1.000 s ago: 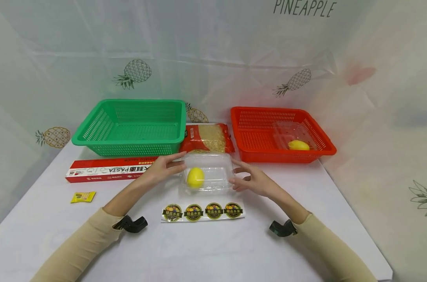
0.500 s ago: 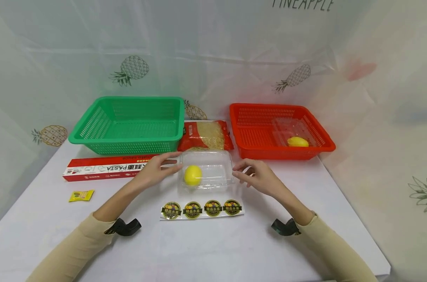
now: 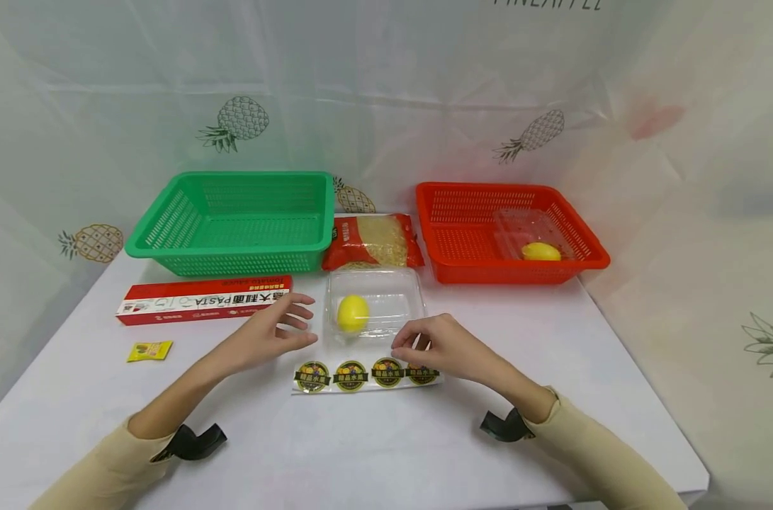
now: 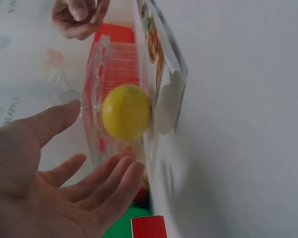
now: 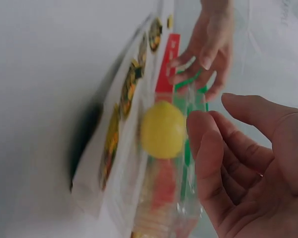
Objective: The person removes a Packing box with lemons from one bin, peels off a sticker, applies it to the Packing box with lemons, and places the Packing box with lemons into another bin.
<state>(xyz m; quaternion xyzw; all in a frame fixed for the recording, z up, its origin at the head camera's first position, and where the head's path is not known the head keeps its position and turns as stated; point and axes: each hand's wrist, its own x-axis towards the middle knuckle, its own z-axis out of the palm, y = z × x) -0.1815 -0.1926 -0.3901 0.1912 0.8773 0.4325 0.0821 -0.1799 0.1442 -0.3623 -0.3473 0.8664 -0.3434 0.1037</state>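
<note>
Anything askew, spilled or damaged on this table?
Nothing stands out. The clear box with the lemon sits flat and closed, the sticker strip lies flat, and both baskets stand upright. Neither hand holds anything.

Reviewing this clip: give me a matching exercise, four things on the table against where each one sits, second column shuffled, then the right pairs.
Things
1. sticker strip
2. pasta box
3. noodle bag
4. small yellow packet

Places
A. between the green basket and the red basket
B. alone near the table's left edge
C. in front of the green basket
D. in front of the clear box, under the right hand

Pairs: 1-D, 2-C, 3-A, 4-B
</note>
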